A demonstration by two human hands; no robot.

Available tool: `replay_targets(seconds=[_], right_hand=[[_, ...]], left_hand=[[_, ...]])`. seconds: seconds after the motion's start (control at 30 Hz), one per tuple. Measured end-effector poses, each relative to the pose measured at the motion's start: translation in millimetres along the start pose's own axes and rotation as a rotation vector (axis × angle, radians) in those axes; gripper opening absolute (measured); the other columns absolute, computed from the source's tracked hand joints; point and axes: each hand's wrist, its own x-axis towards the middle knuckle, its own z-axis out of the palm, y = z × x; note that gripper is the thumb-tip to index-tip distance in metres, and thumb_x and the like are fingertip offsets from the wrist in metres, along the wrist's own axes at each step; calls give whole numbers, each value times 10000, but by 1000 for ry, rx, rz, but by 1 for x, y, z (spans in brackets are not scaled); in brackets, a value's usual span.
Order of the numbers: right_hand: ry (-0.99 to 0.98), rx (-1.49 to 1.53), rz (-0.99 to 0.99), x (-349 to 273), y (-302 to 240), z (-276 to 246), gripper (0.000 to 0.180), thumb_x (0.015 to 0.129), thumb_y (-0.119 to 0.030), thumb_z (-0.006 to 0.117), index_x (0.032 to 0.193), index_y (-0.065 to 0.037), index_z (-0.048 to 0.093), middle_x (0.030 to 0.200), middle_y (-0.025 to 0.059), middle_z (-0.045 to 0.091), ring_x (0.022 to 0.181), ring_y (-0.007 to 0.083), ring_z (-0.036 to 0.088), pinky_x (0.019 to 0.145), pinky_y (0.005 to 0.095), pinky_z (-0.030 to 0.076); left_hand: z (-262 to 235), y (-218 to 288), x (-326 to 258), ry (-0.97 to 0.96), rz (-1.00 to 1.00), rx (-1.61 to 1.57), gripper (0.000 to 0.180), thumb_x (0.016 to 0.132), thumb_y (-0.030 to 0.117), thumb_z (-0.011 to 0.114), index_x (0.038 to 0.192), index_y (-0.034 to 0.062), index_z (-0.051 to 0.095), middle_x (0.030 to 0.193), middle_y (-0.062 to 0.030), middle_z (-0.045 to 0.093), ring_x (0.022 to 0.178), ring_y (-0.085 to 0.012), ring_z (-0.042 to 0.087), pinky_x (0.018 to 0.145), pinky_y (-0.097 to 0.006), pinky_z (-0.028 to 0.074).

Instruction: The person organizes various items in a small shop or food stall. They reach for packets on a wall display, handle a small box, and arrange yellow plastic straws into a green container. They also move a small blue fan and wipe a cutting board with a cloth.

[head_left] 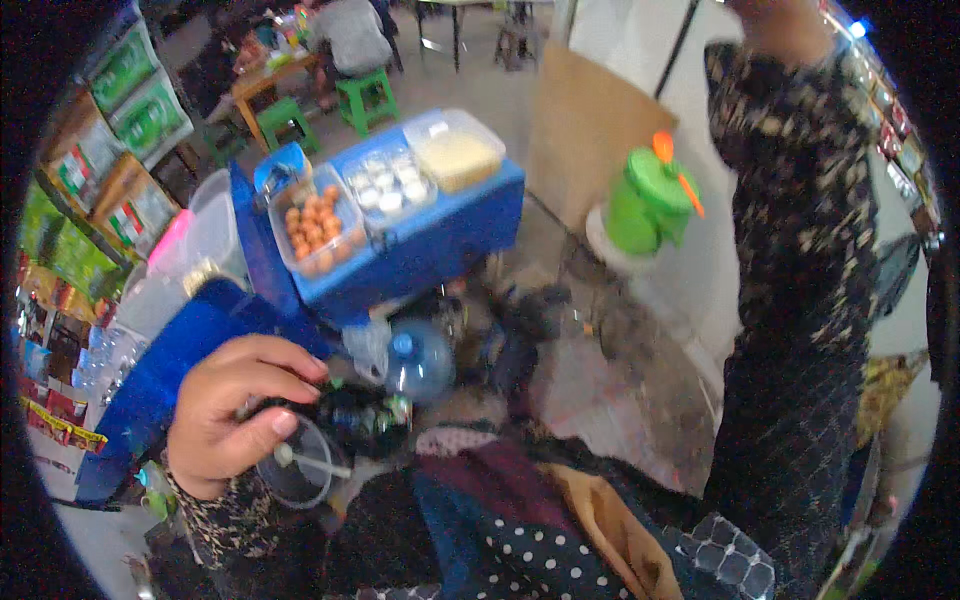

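Closest of all, the person's dark patterned right sleeve [800, 250] fills the right side, raised, and up at the top edge the right hand [780, 22] is cut off: no telling how its fingers stand. Across the middle sits a big blue box [430, 255], with see-through containers lined up along its top. Low in front, a polka-dot cloth [540, 555] spreads over the person's lap.

Over to the left hand [235, 410]! Its fingers curl forward, thumb and forefinger apart, just over a clear round container; whether they touch it, one cannot say.

Back on the blue box, and what a row: at the left end, an open clear tub [350, 243] heaped with brown, egg-like rounds [315, 225]; at the right end, a boxy clear container [475, 127] well filled with something pale yellow [462, 165]; between them, a clear tray [433, 193] of small white rounds [385, 195].

Near the wall stands a green lidded pitcher [640, 215], its contents hidden. That clear round container [312, 498] sits low beside the left hand, a pale stick [325, 466] across it. Right of it, a bluish clear bottle [425, 365] with a blue cap. Smallest but bright, an orange spoon [688, 192] lies atop the pitcher.
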Motion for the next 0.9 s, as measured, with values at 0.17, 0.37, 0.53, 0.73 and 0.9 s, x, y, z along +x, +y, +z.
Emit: replay_targets(seconds=[0.17, 0.37, 0.53, 0.73, 0.9], right_hand=[[-16, 174, -60, 37, 95, 20, 218, 804, -225, 602, 735, -19, 613, 598, 47, 590, 485, 129, 544, 448, 255, 419], [18, 572, 69, 89, 171, 26, 200, 827, -220, 605, 764, -30, 596, 625, -1, 573, 523, 54, 503, 479, 217, 423], [152, 653, 36, 154, 214, 46, 188, 826, -250, 615, 868, -69, 589, 748, -22, 583, 598, 39, 512, 510, 186, 385], [561, 626, -6, 245, 257, 63, 311, 748, -311, 634, 888, -33, 633, 818, 130, 657, 765, 234, 635, 703, 321, 485], [819, 660, 232, 290, 264, 53, 413, 715, -333, 630, 1020, -58, 580, 1010, 196, 614, 919, 358, 597, 846, 402, 441]], left_hand=[[9, -3, 58, 44, 28, -2, 150, 778, 91, 611, 905, 11, 630, 982, -138, 625, 919, -267, 601, 817, -344, 454], [22, 10, 125, 131, 33, 70, 154, 810, 111, 602, 931, 18, 625, 1000, -118, 624, 944, -256, 595, 855, -353, 441], [41, 13, 142, 223, -9, 146, 151, 814, 107, 599, 936, 21, 625, 1000, -107, 629, 964, -252, 594, 886, -372, 437], [53, 36, 124, 377, -171, 230, 160, 800, 110, 615, 931, 19, 627, 994, -114, 637, 965, -256, 597, 857, -366, 456], [65, 46, 103, 528, -274, 288, 162, 770, 125, 622, 897, 25, 631, 970, -121, 648, 911, -260, 617, 808, -357, 473]])
